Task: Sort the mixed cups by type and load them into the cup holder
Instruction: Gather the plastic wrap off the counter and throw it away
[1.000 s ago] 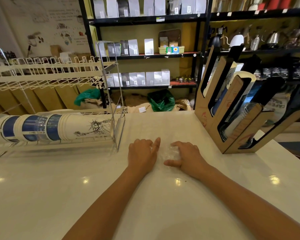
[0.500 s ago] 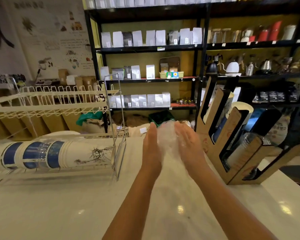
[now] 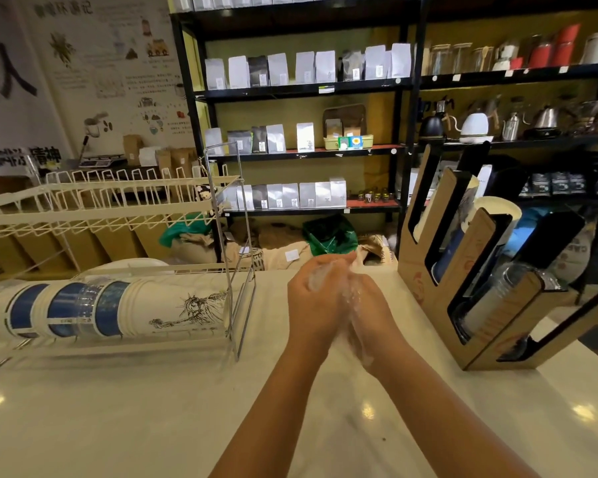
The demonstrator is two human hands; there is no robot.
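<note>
My left hand (image 3: 313, 305) and my right hand (image 3: 373, 319) are pressed together above the white counter (image 3: 152, 408), squeezing a crumpled piece of clear plastic wrap (image 3: 320, 273) between them. A mixed stack of white, blue-banded and clear cups (image 3: 118, 308) lies on its side in the lower tier of a wire rack (image 3: 237, 236) to the left of my hands. To the right stands the slanted cardboard cup holder (image 3: 425, 270), with white cups (image 3: 496, 208), blue cups (image 3: 451, 251) and clear cups (image 3: 491, 298) in its slots.
Black shelving (image 3: 404, 139) with pouches, kettles and jars stands behind the counter. Sacks and green bags (image 3: 328, 236) lie on the floor below it. The rack's upper tier (image 3: 101, 201) juts over the cup stack. The counter's right edge runs just past the holder.
My hands lifted the clear plastic off the counter, held it between flat palms, and now close tightly around it, crumpling it. The view has tilted upward.
</note>
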